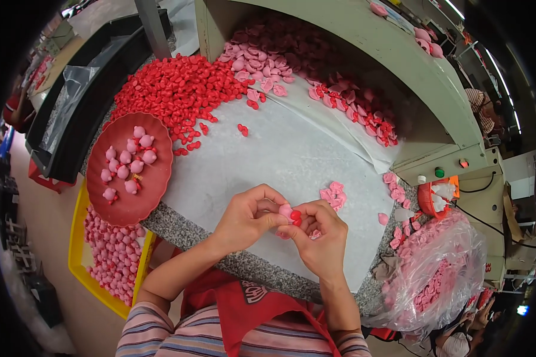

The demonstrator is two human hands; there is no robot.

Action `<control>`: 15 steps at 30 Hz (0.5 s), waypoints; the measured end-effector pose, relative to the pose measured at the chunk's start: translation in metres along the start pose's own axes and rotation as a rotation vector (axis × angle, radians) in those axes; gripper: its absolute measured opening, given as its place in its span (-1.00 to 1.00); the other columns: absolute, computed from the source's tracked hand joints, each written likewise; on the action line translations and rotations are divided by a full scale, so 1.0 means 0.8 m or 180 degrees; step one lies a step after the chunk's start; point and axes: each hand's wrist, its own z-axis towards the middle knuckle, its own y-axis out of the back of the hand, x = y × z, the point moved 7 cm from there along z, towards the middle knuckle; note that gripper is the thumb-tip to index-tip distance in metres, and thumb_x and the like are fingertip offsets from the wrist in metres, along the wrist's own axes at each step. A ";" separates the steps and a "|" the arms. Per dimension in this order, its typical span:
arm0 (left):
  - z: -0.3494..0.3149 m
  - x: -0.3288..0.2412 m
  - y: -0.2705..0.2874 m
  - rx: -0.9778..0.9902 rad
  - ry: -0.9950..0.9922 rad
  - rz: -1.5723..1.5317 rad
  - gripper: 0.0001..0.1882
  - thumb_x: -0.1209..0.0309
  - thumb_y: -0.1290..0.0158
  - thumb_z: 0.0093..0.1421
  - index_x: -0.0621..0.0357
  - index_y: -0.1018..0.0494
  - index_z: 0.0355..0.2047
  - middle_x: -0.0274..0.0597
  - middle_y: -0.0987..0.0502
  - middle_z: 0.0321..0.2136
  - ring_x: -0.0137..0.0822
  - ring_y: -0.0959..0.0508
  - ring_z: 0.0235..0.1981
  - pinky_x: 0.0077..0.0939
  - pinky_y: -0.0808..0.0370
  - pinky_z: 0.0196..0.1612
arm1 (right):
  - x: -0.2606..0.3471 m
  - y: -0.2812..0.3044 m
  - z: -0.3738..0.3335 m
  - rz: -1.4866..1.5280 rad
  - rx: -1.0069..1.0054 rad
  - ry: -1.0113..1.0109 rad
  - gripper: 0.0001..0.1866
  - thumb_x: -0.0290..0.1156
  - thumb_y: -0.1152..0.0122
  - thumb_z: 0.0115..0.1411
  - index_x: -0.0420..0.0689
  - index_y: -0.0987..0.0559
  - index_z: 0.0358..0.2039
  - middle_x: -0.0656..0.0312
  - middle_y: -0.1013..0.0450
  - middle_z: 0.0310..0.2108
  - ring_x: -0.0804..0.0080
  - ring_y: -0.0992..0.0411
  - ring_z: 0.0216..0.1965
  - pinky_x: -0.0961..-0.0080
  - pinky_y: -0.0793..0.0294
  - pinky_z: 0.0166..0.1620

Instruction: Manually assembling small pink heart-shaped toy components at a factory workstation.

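Over the white sheet (pixel 208 172), my two hands meet at the near middle of the table. My left hand (pixel 243 220) pinches a small rounded pink piece (pixel 285 210) between thumb and fingers. Fingertips of my right hand (pixel 323 239) close on a small glossy red piece (pixel 296 217), which touches the pink one. Fingers partly cover both pieces. Just beyond my right hand lies a small cluster of pink cupped pieces (pixel 334 196). A few more pink bits (pixel 314 234) show beside and below the fingers.
A red scalloped dish (pixel 146 199) with pink-and-red figures stands left, above a yellow crate (pixel 77 244) full of similar ones. Red pieces (pixel 178 86) are heaped at the far left. A green-grey housing (pixel 363 35) arches behind. Right are an orange basket (pixel 424 199) and clear plastic bag (pixel 458 250).
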 end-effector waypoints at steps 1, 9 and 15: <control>0.004 0.002 0.002 -0.0018 -0.0107 0.0169 -0.78 0.67 -0.05 0.05 0.31 -0.32 -0.27 -0.21 -0.45 -0.35 -0.43 -0.49 -0.27 -0.60 -0.44 -0.20 | -0.003 0.001 0.002 0.0011 -0.0024 0.0049 -0.73 -0.61 -0.38 -0.24 -0.23 -0.49 -0.47 0.33 -0.36 -0.51 0.72 -0.27 -0.64 0.77 -0.26 -0.56; 0.104 -0.012 0.003 0.0098 -0.0570 0.0216 -0.78 0.66 -0.04 0.05 0.32 -0.31 -0.26 -0.23 -0.43 -0.34 -0.44 -0.47 -0.25 -0.61 -0.44 -0.20 | -0.023 0.026 0.083 -0.0218 -0.0291 0.0454 -0.72 -0.60 -0.35 -0.18 -0.24 -0.49 -0.40 0.30 -0.37 -0.46 0.67 -0.31 -0.55 0.73 -0.33 -0.50; 0.267 -0.068 0.026 -0.1051 -0.2857 0.2642 -0.87 0.61 -0.10 -0.04 0.25 -0.40 -0.45 -0.10 -0.41 -0.43 -0.21 -0.52 -0.41 -0.46 -0.52 -0.37 | -0.055 0.064 0.213 -0.0807 -0.0892 0.0595 -0.59 -0.50 -0.27 -0.06 -0.25 -0.44 -0.15 0.12 -0.45 -0.22 0.49 -0.43 -0.40 0.57 -0.44 -0.39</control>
